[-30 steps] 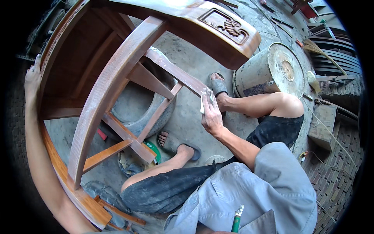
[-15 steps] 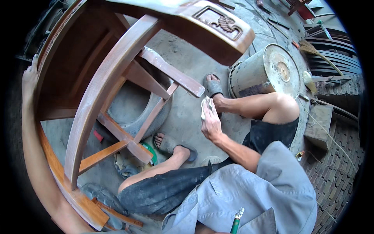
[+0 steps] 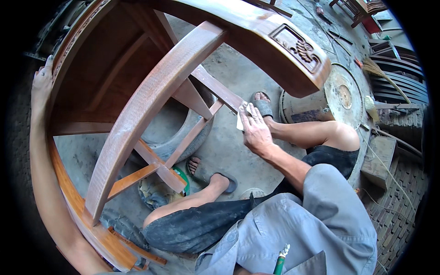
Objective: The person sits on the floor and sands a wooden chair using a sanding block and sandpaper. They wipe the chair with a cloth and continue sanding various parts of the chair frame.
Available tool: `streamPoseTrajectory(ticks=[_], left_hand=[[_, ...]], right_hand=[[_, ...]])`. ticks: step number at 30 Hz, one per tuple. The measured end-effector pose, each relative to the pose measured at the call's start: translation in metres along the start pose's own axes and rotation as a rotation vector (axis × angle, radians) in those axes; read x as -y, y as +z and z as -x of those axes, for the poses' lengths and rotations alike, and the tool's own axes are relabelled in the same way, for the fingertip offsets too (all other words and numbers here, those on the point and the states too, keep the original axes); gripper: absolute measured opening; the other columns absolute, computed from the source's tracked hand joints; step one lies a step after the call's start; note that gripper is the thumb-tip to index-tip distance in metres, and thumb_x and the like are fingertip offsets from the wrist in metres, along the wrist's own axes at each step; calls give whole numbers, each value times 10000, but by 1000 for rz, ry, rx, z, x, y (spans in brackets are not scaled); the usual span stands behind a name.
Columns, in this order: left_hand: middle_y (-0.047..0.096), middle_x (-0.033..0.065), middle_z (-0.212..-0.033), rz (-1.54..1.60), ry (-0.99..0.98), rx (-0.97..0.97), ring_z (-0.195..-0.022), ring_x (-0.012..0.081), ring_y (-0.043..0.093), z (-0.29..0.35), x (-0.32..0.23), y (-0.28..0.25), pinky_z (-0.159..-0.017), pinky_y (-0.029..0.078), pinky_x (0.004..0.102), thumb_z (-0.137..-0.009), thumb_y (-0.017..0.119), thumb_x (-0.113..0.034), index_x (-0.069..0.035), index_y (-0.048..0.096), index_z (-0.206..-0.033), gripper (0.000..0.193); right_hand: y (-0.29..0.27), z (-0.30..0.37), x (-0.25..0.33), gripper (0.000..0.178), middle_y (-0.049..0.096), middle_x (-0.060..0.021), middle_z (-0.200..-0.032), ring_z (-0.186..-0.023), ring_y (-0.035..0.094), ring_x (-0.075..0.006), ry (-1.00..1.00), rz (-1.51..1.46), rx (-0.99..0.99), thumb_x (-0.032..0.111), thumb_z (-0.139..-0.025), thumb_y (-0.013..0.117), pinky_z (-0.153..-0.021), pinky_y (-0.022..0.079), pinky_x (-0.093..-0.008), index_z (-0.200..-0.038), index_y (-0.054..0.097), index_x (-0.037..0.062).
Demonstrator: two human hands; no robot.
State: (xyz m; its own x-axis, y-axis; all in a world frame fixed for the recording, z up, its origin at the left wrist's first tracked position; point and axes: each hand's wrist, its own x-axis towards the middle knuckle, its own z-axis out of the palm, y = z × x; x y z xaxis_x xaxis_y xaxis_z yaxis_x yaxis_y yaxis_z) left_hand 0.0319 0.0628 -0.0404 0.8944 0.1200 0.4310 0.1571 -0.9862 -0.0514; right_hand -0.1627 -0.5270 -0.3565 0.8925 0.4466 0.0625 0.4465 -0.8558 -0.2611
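A brown wooden chair (image 3: 153, 105) with a carved panel (image 3: 298, 48) stands tilted before me, its surface whitish with dust in places. On the far left, my left hand (image 3: 42, 82) is closed round the edge of its broad panel (image 3: 114, 68). My right hand (image 3: 255, 128) presses a folded whitish sheet (image 3: 239, 123), cloth or sandpaper, against the end of a chair leg (image 3: 219, 89). The fingers lie together over the sheet and hide most of it.
An old tyre (image 3: 183, 140) lies on the concrete floor behind the chair's bars. Beyond my sandalled foot stands a dirty pale bucket (image 3: 341, 94). A broom (image 3: 382, 73) and stacked curved dark pieces (image 3: 398, 68) are at the right. A green tube with a silvery tip (image 3: 279, 263) shows against my shirt.
The chair has tipped further to the right, with my left hand still on its edge. My right hand with the sheet has come onto the end of the leg.
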Motion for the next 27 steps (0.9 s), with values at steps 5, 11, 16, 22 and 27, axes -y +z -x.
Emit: streamPoseTrajectory(ticks=[5, 11, 16, 22, 27], left_hand=[[572, 192, -1433, 37, -149, 88, -1338, 314, 523, 0, -18, -12, -1142, 365, 366, -1082, 396, -547, -26, 589, -1400, 640], [662, 193, -1261, 119, -93, -29, -1199, 337, 587, 8, -16, -5, -1104, 397, 404, -1083, 365, -569, -8, 690, -1250, 669], [607, 202, -1324, 99, -49, 30, -1272, 329, 529, 1, 1, -6, -1115, 379, 376, -1091, 377, -534, -8, 639, -1304, 625], [503, 209, -1531, 143, -213, 177, -1435, 310, 459, 5, -37, -21, -1167, 343, 325, -1103, 390, -473, -4, 524, -1465, 607], [534, 224, -1492, -69, 52, 109, -1383, 326, 514, 18, -29, -39, -1144, 377, 331, -1104, 405, -449, 14, 531, -1454, 594]], right_hand=[[9, -67, 7, 662, 578, -319, -1340, -1435, 414, -444, -101, -8, -116, 97, -843, 558, -1238, 275, -492, -1444, 425, -144], [-6, -12, -7, 653, 559, -317, -1374, -1414, 443, -440, -128, 9, -84, 64, -831, 553, -1229, 292, -502, -1438, 429, -145], [7, -73, 10, 619, 576, -323, -1346, -1406, 452, -445, -119, -48, -120, 72, -843, 552, -1222, 311, -492, -1410, 450, -153], [0, -7, -15, 636, 582, -286, -1366, -1425, 441, -419, -171, 70, -121, 79, -827, 562, -1230, 302, -494, -1422, 464, -124], [8, -110, 10, 577, 588, -287, -1362, -1418, 452, -418, -211, 29, -46, 85, -857, 542, -1236, 301, -467, -1390, 487, -129]])
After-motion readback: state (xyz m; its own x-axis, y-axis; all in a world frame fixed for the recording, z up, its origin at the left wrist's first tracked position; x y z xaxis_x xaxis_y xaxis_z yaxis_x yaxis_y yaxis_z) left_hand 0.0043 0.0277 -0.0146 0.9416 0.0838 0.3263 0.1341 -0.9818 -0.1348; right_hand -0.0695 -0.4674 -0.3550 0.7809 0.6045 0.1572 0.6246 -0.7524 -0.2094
